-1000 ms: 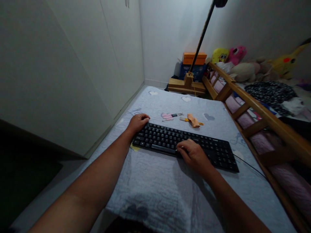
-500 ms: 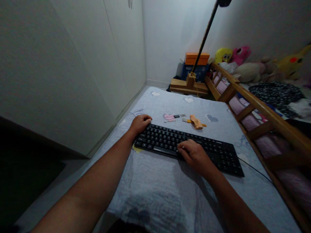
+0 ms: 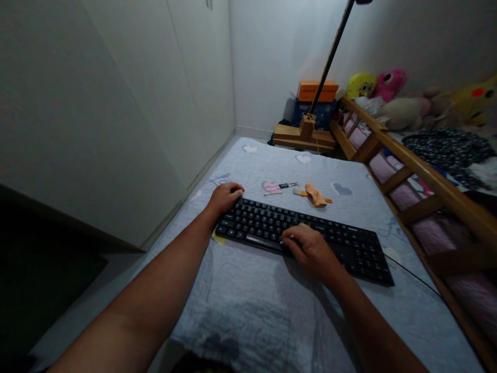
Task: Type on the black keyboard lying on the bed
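Observation:
A black keyboard [image 3: 267, 220] lies at a slant on the cloth-covered surface. At its far left corner my left hand [image 3: 227, 196] grips the edge, fingers curled around it. My right hand [image 3: 306, 246] is over the lower middle of the keys, just right of the space bar. Its fingers are pinched on a thin white stick, seemingly a cotton swab [image 3: 286, 240], whose pale end shows by the fingertips. Most of the stick is hidden by the hand.
Beyond the keyboard lie a dark-handled tool with metal tips [image 3: 288, 185], a thin swab-like stick [image 3: 273, 194], a yellow-handled brush [image 3: 300, 192] and an orange cloth [image 3: 316, 196]. A cable [image 3: 413, 274] runs right toward a wooden bed rail [image 3: 427, 166]. White cabinets [image 3: 155, 103] stand left.
My right hand has shifted very slightly left over the keys, still pinching the white stick. My left hand stays on the keyboard's corner. The view has turned a little.

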{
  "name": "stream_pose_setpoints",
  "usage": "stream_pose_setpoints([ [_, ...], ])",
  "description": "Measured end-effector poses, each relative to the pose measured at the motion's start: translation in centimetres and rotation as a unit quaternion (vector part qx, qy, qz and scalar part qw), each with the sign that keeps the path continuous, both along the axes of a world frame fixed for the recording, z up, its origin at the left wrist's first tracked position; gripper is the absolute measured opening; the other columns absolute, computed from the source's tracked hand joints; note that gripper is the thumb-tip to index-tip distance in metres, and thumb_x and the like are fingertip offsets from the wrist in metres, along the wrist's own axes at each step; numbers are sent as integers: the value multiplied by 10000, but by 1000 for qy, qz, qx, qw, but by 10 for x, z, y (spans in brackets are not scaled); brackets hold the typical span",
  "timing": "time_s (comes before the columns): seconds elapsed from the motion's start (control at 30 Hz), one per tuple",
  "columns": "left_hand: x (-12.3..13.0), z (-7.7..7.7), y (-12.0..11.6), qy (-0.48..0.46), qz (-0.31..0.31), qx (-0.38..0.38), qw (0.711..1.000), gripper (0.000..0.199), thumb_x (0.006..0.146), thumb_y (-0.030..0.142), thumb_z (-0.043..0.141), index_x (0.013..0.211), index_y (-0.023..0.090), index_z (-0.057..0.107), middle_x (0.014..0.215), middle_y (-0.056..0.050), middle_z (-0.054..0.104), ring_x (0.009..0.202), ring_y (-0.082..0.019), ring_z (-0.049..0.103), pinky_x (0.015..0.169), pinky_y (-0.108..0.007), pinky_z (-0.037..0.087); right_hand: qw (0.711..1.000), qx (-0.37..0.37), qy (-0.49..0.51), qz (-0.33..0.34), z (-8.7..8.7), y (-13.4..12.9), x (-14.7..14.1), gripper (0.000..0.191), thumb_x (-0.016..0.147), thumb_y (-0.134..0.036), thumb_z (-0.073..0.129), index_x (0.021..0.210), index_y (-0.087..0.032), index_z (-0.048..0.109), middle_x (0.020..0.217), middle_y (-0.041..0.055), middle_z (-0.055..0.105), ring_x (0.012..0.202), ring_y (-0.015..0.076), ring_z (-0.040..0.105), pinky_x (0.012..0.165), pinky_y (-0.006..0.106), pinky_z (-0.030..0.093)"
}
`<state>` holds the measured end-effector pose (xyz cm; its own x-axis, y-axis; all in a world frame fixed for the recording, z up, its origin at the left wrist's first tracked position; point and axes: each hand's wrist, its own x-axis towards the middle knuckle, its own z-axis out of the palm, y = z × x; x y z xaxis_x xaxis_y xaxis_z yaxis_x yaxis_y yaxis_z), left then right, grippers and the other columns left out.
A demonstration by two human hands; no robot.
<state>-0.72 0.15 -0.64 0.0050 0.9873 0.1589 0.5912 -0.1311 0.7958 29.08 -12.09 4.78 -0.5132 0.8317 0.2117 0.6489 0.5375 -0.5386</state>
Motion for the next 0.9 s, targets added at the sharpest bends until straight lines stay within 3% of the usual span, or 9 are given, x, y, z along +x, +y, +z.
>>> stream_pose_setpoints([
  [0.9, 2, 2, -2, 7, -1, 2, 1000, 287, 772, 348, 577, 895, 191, 783, 909, -54, 794, 888, -241, 721, 901, -358, 544, 1000, -25, 5, 18, 1, 8, -18, 187, 942, -104, 583, 872, -211, 721, 863, 45, 742, 828, 201, 651, 770, 319, 477],
])
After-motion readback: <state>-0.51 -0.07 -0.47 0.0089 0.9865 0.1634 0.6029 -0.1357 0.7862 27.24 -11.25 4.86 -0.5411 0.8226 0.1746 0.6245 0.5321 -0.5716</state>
